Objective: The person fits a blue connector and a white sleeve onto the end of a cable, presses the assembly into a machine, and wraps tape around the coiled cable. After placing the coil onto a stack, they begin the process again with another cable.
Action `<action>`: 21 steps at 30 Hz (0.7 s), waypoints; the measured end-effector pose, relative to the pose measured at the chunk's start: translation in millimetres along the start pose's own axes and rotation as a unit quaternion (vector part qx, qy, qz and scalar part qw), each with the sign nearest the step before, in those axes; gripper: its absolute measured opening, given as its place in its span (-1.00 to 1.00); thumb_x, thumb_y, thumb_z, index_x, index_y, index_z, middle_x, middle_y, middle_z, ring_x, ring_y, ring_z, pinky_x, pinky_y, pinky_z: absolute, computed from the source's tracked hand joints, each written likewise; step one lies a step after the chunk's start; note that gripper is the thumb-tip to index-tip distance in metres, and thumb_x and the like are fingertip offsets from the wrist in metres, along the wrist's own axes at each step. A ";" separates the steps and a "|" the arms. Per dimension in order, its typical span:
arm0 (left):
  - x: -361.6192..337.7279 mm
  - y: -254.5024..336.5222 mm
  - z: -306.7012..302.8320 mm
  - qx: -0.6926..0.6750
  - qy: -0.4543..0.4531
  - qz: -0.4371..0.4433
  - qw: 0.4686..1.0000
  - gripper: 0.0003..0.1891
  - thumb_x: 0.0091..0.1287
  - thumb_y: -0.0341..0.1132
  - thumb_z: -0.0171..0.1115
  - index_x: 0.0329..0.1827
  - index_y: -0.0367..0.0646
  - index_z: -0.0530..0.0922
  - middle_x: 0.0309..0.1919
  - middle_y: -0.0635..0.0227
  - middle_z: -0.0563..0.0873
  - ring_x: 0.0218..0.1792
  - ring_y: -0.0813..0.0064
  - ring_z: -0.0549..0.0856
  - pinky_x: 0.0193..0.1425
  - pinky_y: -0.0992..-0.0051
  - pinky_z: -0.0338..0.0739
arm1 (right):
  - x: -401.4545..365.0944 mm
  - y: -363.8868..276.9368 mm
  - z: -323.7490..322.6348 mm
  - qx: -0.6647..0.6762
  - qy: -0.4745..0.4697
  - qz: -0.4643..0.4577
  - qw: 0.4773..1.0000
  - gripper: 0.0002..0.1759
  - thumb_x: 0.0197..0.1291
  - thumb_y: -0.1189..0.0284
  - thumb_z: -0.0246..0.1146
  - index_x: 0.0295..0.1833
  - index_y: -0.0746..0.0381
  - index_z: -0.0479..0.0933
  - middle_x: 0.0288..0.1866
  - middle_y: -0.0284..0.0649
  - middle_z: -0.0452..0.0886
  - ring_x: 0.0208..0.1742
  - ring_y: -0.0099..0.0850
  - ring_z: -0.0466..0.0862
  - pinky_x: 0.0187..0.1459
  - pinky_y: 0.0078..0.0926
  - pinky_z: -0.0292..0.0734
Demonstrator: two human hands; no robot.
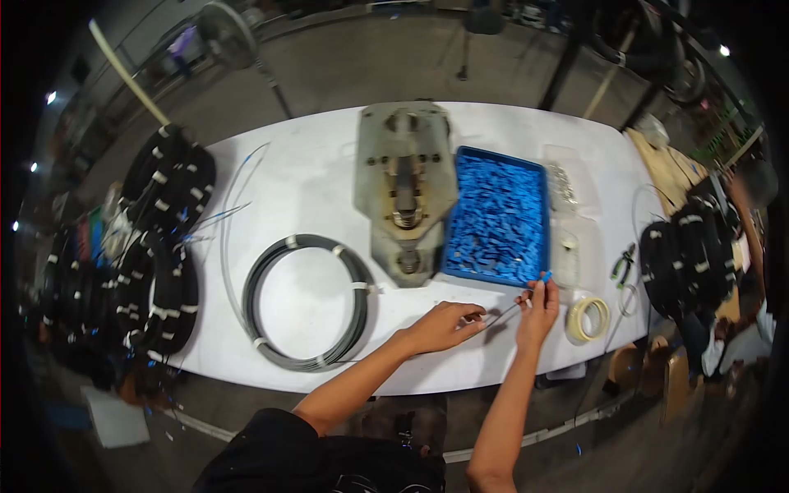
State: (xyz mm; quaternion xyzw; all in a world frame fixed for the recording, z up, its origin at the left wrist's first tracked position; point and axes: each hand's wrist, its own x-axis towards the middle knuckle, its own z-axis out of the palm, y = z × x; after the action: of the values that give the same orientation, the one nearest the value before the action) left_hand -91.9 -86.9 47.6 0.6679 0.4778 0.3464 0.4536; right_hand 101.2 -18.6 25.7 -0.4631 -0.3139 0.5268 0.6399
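Observation:
My right hand is closed, with a small blue connector sleeve pinched at its fingertips by the tray's near right corner. A thin dark cable stretches between my two hands. My left hand has its fingers curled around that cable, left of the right hand and lower. To the left lies a coil of dark cable, tied with white bands; a length from it leads toward my left forearm. Many small blue pieces fill the blue tray just beyond my hands.
A metal press-like fixture stands mid-table, left of the tray. Clear containers, a tape roll and green-handled pliers lie on the right. Bundled black coils sit at the left and right ends. Part of another person shows far right.

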 end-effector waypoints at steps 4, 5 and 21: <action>-73.1 -2.8 -56.8 0.074 0.246 -0.010 0.966 -0.78 0.24 -0.32 0.36 -0.13 -0.24 0.61 -0.20 0.17 0.67 -0.15 0.20 0.63 0.00 0.31 0.50 | -12.5 -2.9 11.5 -0.141 -0.120 -0.009 0.983 -0.62 0.39 0.48 0.16 0.28 0.31 0.44 -0.07 -0.19 0.63 -0.22 -0.53 0.62 -0.18 -0.50 0.62; -90.9 -14.9 -69.2 0.107 0.299 -0.016 0.948 -0.78 0.21 -0.33 0.38 -0.15 -0.23 0.61 -0.19 0.17 0.65 -0.13 0.18 0.59 0.02 0.28 0.47 | -17.8 -0.7 13.0 -0.204 -0.168 -0.025 0.964 -0.63 0.38 0.50 0.17 0.27 0.32 0.45 -0.08 -0.20 0.64 -0.19 -0.53 0.63 -0.18 -0.53 0.61; -145.7 -32.7 -91.3 0.293 0.035 -0.187 0.937 0.11 0.08 0.01 0.48 0.46 -0.55 0.00 0.21 -0.22 0.39 0.26 -0.11 0.40 0.37 0.13 0.27 | -107.1 82.0 107.6 -0.073 -0.006 -0.036 0.997 -0.57 0.41 0.45 0.13 0.31 0.33 0.28 -0.29 -0.30 0.48 -0.49 -0.58 0.47 -0.48 -0.63 0.39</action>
State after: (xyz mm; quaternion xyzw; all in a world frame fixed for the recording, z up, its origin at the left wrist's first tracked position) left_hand -228.5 -196.2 44.5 0.6571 0.6900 0.1228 0.2776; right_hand -52.5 -92.4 -0.6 -0.4941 -0.3716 0.4820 0.6208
